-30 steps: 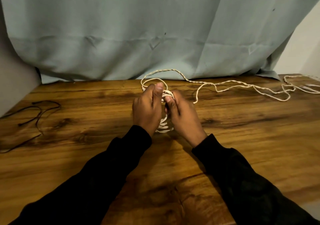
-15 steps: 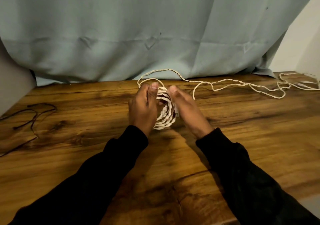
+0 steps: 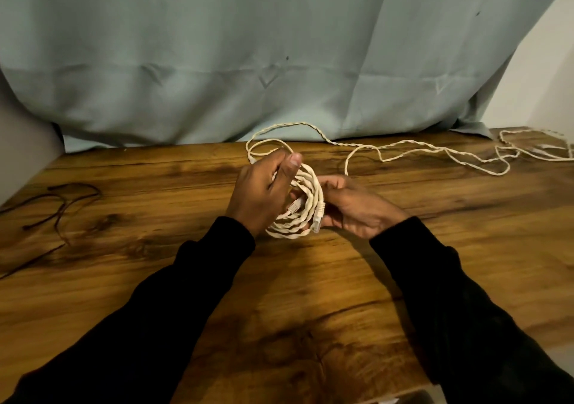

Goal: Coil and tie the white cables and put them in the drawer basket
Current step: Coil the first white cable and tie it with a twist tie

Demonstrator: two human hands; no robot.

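Head view, single frame. Both hands are raised just above the wooden table (image 3: 310, 295), near its far middle, with a coil of white twisted cable (image 3: 306, 214) between them.

Left hand (image 3: 264, 192): fingers curled around the left side of the coil, thumb up against its top strands. Grasping the coil.

Right hand (image 3: 357, 208): palm turned toward the coil, fingers curled at its right side and gripping it. A pale plug end (image 3: 318, 217) lies along the coil by these fingers; a second plug end (image 3: 293, 207) shows inside the ring.

Coil: several turns, roughly circular, standing tilted on edge; whether its lower rim touches the table cannot be told. A loose loop (image 3: 264, 145) rises behind the left hand.

Uncoiled length of white cable (image 3: 435, 152) trails from the coil area across the far edge of the table to the right, ending in a loose tangle (image 3: 534, 149) near the right corner.

Black cord (image 3: 62, 204) lies slack on the left part of the table, well apart from the hands.

Grey-green cloth (image 3: 279, 46) hangs behind the table. Both sleeves are black.
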